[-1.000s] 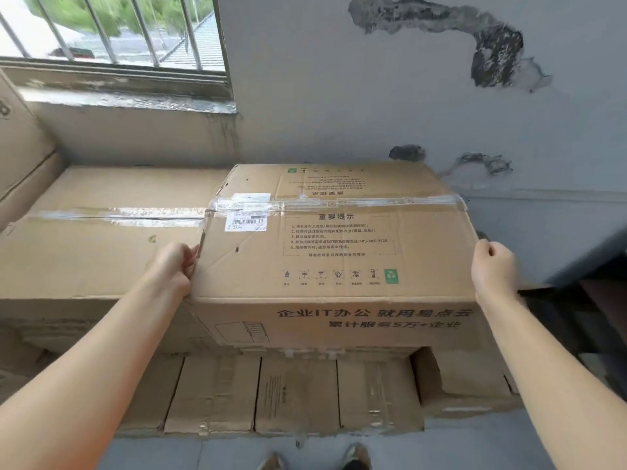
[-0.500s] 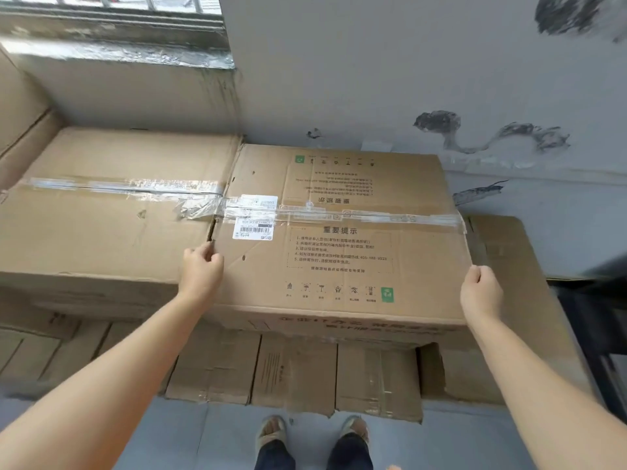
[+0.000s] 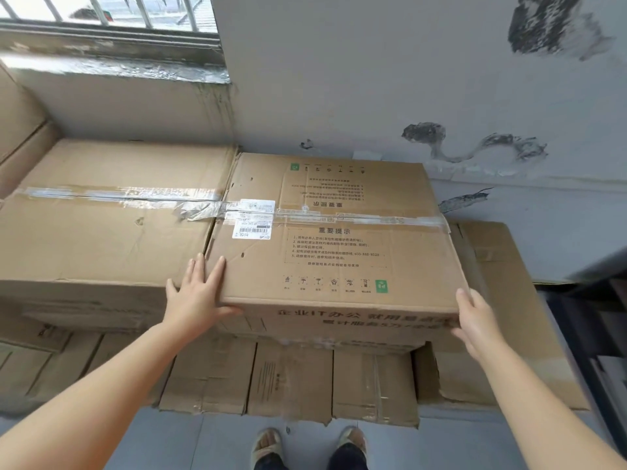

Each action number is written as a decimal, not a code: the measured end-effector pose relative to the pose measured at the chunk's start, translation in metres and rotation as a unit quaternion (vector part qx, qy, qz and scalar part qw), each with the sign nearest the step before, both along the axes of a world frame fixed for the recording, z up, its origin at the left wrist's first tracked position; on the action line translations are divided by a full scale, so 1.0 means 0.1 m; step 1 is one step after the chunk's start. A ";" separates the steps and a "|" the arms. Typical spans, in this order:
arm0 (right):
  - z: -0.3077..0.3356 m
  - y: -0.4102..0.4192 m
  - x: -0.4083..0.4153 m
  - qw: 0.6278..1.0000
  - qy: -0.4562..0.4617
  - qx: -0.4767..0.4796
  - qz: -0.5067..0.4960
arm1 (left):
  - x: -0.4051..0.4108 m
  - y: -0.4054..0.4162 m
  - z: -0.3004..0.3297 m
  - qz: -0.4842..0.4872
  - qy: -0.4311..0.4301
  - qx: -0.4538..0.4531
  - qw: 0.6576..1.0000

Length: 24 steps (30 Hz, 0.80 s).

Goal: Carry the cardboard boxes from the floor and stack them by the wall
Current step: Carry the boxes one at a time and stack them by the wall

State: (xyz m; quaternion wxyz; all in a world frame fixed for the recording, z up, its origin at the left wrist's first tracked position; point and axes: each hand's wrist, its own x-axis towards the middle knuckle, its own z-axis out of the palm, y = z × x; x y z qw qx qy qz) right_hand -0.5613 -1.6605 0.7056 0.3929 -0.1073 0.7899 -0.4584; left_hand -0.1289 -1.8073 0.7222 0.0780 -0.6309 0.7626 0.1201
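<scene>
Printed box at frame centre, seated on the stack against the wall
Left hand flat, fingers spread on near-left corner; right hand open at lower-right corner; best nudged flush beside neighbour box

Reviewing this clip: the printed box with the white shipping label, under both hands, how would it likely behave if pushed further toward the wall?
The printed box would probably slide rather than tip: it is broad, low and lies flat on the stack. It looks fairly stiff, though its top is creased and dented, so it may give under pressing. The left hand and right hand at opposite corners suggest bulk, perhaps some weight.
</scene>
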 end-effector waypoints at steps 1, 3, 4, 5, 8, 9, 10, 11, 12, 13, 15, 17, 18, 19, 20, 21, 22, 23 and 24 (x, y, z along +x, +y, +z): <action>0.03 -0.06 -0.01 1.000 0.008 -0.004 -0.003 | -0.01 -0.03 0.02 0.011 0.015 -0.005 1.000; 0.07 -0.18 -0.01 1.000 0.016 -0.010 -0.007 | -0.06 -0.07 0.05 0.037 0.039 -0.009 0.999; 0.08 -0.22 -0.01 1.000 0.020 -0.012 -0.010 | -0.09 -0.09 0.06 0.046 0.044 -0.008 0.998; 0.08 -0.26 0.00 1.000 0.024 -0.012 -0.012 | -0.13 -0.10 0.06 0.050 0.040 -0.005 0.998; 0.02 -0.28 0.07 1.000 0.026 -0.008 -0.014 | -0.18 -0.09 0.03 0.053 -0.004 0.011 0.998; -0.01 -0.26 0.10 1.000 0.026 -0.007 -0.016 | -0.18 -0.09 0.01 0.052 -0.021 0.013 0.998; -0.03 -0.23 0.12 0.999 0.026 -0.005 -0.017 | -0.17 -0.09 -0.01 0.050 -0.035 0.013 0.998; -0.03 -0.21 0.14 0.999 0.026 -0.004 -0.017 | -0.16 -0.10 -0.02 0.047 -0.043 0.014 0.998; -0.03 -0.19 0.14 1.000 0.025 -0.004 -0.017 | -0.16 -0.10 -0.03 0.045 -0.048 0.018 0.998; -0.02 -0.18 0.14 1.000 0.024 -0.004 -0.016 | -0.16 -0.10 -0.03 0.044 -0.052 0.023 0.997; 0.00 -0.17 0.14 1.000 0.023 -0.006 -0.014 | -0.16 -0.09 -0.03 0.040 -0.059 0.028 0.997; 0.00 -0.12 0.16 1.000 0.019 -0.008 -0.009 | -0.13 -0.08 -0.03 0.037 -0.055 0.030 0.997; -0.02 -0.07 0.17 1.000 0.020 -0.004 -0.006 | -0.11 -0.08 -0.02 0.034 -0.052 0.032 0.998; -0.04 -0.02 0.18 1.000 0.021 0.001 -0.003 | -0.08 -0.07 -0.02 0.032 -0.051 0.034 0.998; -0.07 0.02 0.19 1.000 0.025 0.005 -0.001 | -0.06 -0.05 -0.02 0.032 -0.049 0.037 0.998; -0.08 0.06 0.20 0.999 0.031 0.009 0.004 | -0.05 -0.02 -0.02 0.033 -0.044 0.041 0.998; -0.08 0.08 0.20 0.999 0.037 0.014 0.012 | -0.04 0.00 -0.01 0.036 -0.033 0.047 0.998; -0.06 0.08 0.20 0.999 0.040 0.020 0.023 | -0.04 0.02 -0.01 0.041 -0.019 0.053 0.998; -0.03 0.06 0.19 0.998 0.042 0.026 0.032 | -0.04 0.03 0.00 0.045 -0.010 0.059 0.997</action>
